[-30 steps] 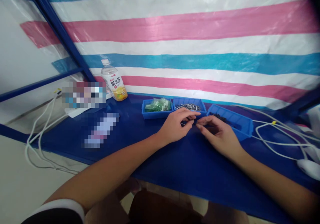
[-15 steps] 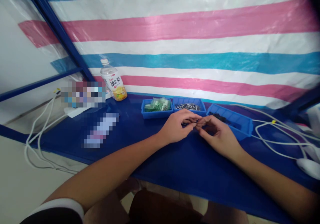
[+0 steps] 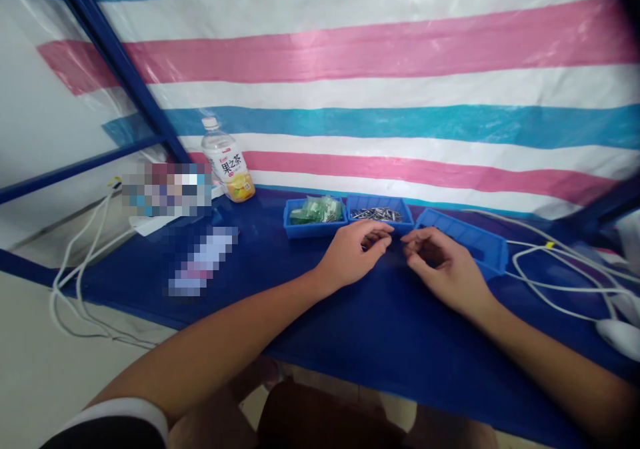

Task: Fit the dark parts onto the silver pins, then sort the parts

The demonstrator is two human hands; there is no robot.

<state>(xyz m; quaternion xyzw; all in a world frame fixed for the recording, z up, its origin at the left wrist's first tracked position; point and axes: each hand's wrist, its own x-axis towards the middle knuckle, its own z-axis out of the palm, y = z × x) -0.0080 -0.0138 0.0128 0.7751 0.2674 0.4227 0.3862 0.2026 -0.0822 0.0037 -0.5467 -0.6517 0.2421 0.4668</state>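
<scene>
My left hand (image 3: 353, 253) hovers over the blue table, fingers curled and thumb near the index finger. Something small and thin may be inside it, too hidden to name. My right hand (image 3: 447, 269) is a short way to the right, with thumb and fingertips drawn close together; whatever they hold, if anything, does not show. Just behind the left hand stands a blue bin (image 3: 355, 201) of small metal pins. Beside it, another blue bin (image 3: 313, 233) holds green and clear plastic packets. A third blue bin (image 3: 483, 245) sits behind the right hand, which covers part of it.
A drink bottle (image 3: 230, 162) stands at the back left. White cables (image 3: 537, 287) and a white mouse (image 3: 619, 337) lie on the right. Striped sheeting (image 3: 350, 55) hangs behind the table (image 3: 350, 342). A blurred-out flat item (image 3: 204, 262) lies left.
My hands were together at the fingertips and are now apart. The right hand has shifted slightly right, covering the dark pieces seen before in the right bin. The left hand has barely moved.
</scene>
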